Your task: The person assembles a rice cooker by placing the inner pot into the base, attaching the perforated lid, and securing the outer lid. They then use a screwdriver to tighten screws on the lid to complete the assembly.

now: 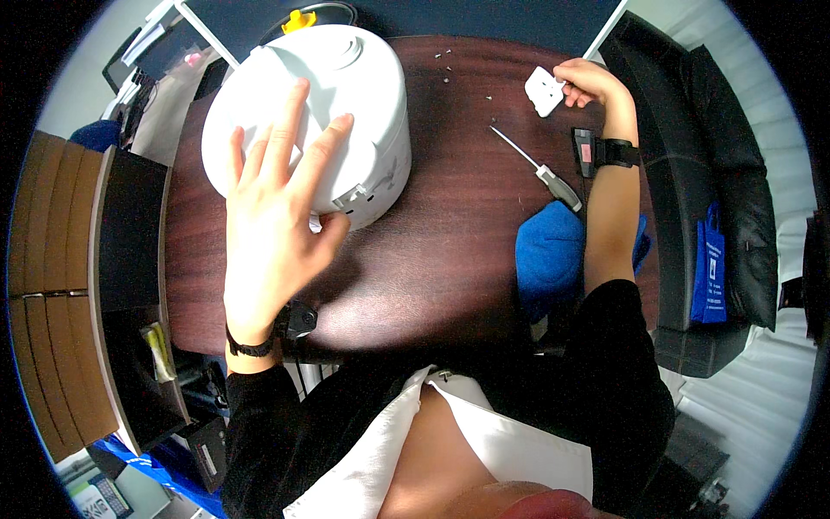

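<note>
White all over the round appliance [333, 95], with a small yellow cap [299, 21] behind it; white too the little plastic part [545, 90] pinched in the right hand [588, 83]. Dark reddish-brown wood grain across the table [441, 233], silver shaft and grey-black handle on the screwdriver [540, 169], bright blue on the cloth [552, 251] and deeper blue with a white panel on the bag [711, 268] against the black chair [709, 147]. Black sleeves and black wristbands at the left hand [272, 216] and the right, over a white collar [380, 450].
</note>
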`<state>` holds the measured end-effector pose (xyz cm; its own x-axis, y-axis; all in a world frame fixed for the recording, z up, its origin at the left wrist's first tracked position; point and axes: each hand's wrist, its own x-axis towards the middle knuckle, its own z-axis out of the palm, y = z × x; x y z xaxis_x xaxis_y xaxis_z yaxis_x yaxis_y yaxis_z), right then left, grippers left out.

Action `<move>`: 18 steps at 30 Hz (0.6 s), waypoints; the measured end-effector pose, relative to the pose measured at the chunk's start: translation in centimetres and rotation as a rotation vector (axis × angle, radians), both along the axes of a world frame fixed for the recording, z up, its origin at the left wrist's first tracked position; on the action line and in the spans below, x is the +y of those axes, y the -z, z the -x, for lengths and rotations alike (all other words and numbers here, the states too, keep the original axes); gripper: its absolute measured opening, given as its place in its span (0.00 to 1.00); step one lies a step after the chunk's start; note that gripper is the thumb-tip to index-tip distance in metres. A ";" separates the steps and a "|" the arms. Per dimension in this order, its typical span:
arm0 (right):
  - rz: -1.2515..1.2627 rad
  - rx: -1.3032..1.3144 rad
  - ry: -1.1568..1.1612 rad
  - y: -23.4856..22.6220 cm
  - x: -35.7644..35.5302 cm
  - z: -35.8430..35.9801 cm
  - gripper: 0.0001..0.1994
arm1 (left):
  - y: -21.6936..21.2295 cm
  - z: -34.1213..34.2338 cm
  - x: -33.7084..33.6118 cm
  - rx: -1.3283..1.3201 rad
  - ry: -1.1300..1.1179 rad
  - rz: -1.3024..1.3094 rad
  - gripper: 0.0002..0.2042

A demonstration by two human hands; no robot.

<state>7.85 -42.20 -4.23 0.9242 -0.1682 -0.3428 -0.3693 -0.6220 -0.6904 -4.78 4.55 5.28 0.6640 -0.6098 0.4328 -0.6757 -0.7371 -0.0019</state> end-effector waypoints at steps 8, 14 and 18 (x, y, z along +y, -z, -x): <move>0.046 -0.174 -0.134 -5.8 2.7 3.3 0.15 | 0.1 0.0 0.3 -0.031 -0.006 -0.051 0.40; -0.124 -0.264 -0.186 -10.0 9.3 7.8 0.17 | 0.4 -0.1 0.3 -0.054 0.014 -0.043 0.40; -0.322 -0.305 -0.186 -10.2 14.0 10.4 0.16 | 0.6 -0.2 0.8 -0.080 0.028 -0.030 0.39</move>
